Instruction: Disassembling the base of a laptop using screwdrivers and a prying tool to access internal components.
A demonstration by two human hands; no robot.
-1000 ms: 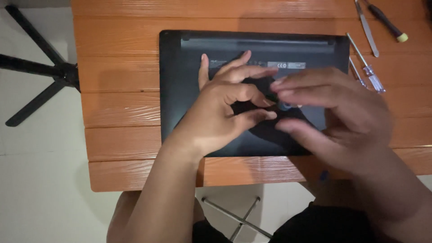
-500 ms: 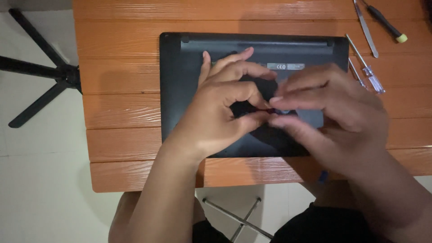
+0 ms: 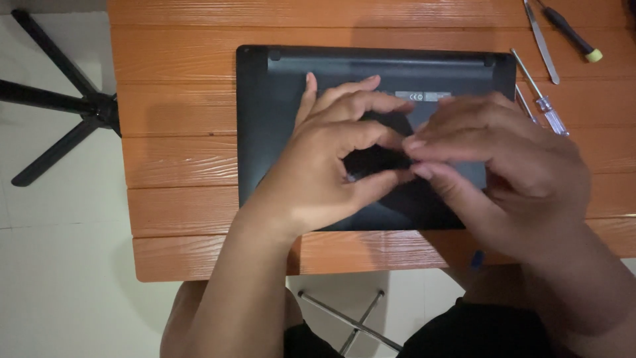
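Black laptop (image 3: 278, 132) lies bottom-up on orange slatted table (image 3: 179, 152). Left hand (image 3: 324, 172) and right hand (image 3: 510, 166) meet fingertip to fingertip over laptop's middle, both curled, pinching something too small to tell. Clear-handled screwdriver (image 3: 540, 96) just right of laptop; black-handled tool (image 3: 570, 33) farther right, above.

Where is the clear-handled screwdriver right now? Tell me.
In the head view, the clear-handled screwdriver lies on the wooden table, just off the right edge of the upturned laptop, above the right hand.
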